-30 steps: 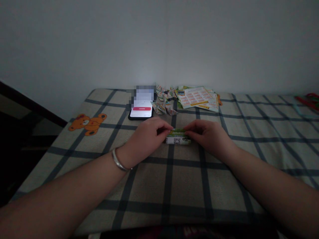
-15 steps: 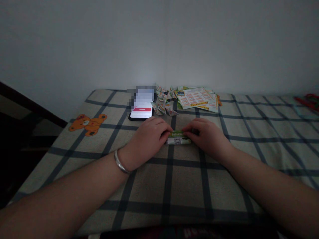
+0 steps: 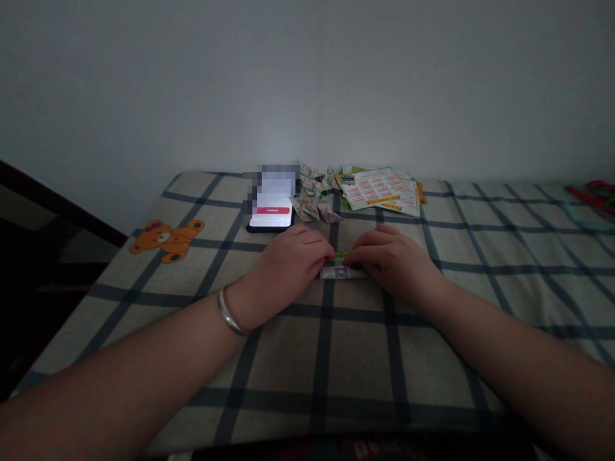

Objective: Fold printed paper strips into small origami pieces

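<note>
A small folded piece of printed paper (image 3: 331, 273), green along the top with a white strip and a QR code, lies on the checked tablecloth (image 3: 355, 358). My left hand (image 3: 295, 266) is closed at its left end, the fingertips on the paper. At the right end my right hand (image 3: 396, 262) is closed too, its thumb and forefinger pressed on the green part. Both hands partly cover the paper's ends. A silver bangle (image 3: 230, 312) circles my left wrist.
Beyond my left hand lies a lit phone (image 3: 271, 218). Several folded paper pieces (image 3: 314, 208) sit beside it, and a stack of printed sheets (image 3: 379, 189) is to their right, near the wall (image 3: 307, 83). A bear picture (image 3: 168, 240) is at left; red items (image 3: 596, 195) lie far right.
My right hand's fingertips have slid left along the paper, closer to my left hand, and cover more of the green part. My left hand stays nearly in place.
</note>
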A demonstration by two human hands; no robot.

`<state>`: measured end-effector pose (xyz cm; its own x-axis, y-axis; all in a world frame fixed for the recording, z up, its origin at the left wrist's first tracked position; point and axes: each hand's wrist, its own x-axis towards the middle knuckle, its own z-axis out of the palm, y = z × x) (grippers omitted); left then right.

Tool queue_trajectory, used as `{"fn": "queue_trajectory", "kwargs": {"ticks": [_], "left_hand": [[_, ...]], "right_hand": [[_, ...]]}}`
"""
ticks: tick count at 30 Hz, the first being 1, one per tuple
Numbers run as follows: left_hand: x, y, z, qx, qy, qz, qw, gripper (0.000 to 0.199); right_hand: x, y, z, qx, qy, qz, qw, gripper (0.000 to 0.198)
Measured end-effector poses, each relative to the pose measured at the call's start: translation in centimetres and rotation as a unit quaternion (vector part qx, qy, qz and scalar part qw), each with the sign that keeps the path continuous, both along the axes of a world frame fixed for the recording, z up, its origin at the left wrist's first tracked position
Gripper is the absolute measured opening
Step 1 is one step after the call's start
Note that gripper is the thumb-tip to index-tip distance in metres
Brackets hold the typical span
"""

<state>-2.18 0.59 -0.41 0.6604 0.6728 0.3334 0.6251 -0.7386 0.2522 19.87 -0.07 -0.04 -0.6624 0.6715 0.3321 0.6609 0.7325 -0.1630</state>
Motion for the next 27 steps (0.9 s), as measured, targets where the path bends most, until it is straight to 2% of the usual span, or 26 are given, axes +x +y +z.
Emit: {"fn": "queue_trajectory", "kwargs": {"ticks": [6,8,14,23,27], "left_hand": [[-0.7,-1.5,1.6,0.026,0.154,-0.022,0.987,0.020],[-0.8,-2.1,2.1,0.025,0.177,-0.025,0.984,0.021],[-0.9,-3.4,2.7,0.017,0.201,-0.037,0.979,0.034],[-1.4,-4.1,2.9,0.040,0.197,-0.037,0.979,0.048],[-1.3,-4.6,3.3,0.008,0.201,-0.025,0.979,0.047]], "right_hand": [[0.5,-0.4,0.7,-0.011,-0.025,0.018,0.999,0.029],[0.6,-0.8,1.1,-0.016,-0.043,0.023,0.999,0.028],[0.2,-1.5,1.4,-0.001,-0.103,0.031,0.994,0.027],[-0.4,-1.4,1.4,0.032,-0.136,0.052,0.989,0.027],[-0.3,-1.5,1.4,0.023,-0.136,0.043,0.989,0.026]]}}
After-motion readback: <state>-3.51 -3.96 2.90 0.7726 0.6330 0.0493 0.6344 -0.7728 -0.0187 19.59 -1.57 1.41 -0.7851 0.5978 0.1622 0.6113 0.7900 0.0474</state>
